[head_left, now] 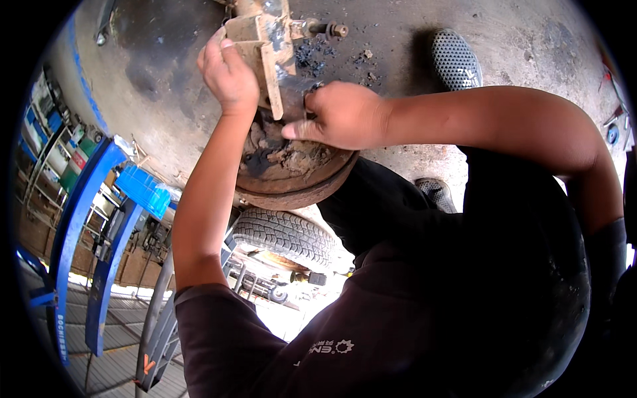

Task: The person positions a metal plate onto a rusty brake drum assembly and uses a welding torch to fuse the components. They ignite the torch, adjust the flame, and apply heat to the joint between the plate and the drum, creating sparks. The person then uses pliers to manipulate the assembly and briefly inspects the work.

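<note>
A rusty axle tube [290,101] runs from the top of the head view down to a round, dirt-caked brake drum [298,192]. A worn metal bracket [272,83] stands out from the tube's left side. My left hand [232,76] is closed over the bracket's upper left edge, its fingertips partly hidden behind the metal. Just above the drum, my right hand [348,116] grips the tube from the right; its thumb lies across the front and its other fingers are mostly hidden. A bolt with a nut [332,30] sticks out from the axle's upper right.
Dark crumbs of dirt [318,56] lie on the stained concrete floor [398,40]. My shoe [456,60] is at the upper right. A treaded tyre [285,235] lies below the drum. Blue metal posts [79,219] and a blue plastic basket [142,189] stand on the left.
</note>
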A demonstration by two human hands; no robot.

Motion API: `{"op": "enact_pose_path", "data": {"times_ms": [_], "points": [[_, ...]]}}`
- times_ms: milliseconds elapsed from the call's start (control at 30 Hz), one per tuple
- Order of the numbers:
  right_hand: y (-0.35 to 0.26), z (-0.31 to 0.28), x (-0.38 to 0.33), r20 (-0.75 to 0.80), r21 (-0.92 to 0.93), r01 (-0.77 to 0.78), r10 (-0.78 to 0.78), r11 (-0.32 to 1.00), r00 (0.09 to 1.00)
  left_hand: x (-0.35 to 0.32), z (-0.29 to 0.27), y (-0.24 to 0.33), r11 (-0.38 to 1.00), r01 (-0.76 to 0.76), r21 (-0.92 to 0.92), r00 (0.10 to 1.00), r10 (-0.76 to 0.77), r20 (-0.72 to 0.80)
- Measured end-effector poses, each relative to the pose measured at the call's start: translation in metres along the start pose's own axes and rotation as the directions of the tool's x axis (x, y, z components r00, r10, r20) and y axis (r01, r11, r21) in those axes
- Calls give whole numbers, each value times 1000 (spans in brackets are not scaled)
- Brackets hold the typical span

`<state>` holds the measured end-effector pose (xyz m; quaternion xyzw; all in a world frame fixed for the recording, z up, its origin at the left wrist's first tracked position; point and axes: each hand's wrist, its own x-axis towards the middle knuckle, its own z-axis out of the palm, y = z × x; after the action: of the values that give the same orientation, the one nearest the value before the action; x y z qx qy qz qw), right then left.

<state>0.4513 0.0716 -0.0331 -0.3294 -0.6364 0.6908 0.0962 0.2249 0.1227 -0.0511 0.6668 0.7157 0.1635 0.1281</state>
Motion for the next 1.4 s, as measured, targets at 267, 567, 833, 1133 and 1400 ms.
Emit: {"op": "enact_pose_path", "data": {"times_ms": [267,567,833,1133,1400], "points": [[13,23,10,-125,262,-38,73,964,989,-1,2,-3,995,-96,25,995,97,-39],[-2,6,10,46,292,-188,182,938,982,-1,7,-12,991,-126,43,985,130,-114],[8,13,13,33,233,-230,229,945,973,15,-14,-14,961,8,-275,995,-35,-93],[21,24,11,8,347,-189,199,919,980,36,9,-76,874,412,-259,902,-350,254],[15,11,11,157,290,-322,287,901,945,66,-46,-112,819,336,-464,907,-414,-73]]}}
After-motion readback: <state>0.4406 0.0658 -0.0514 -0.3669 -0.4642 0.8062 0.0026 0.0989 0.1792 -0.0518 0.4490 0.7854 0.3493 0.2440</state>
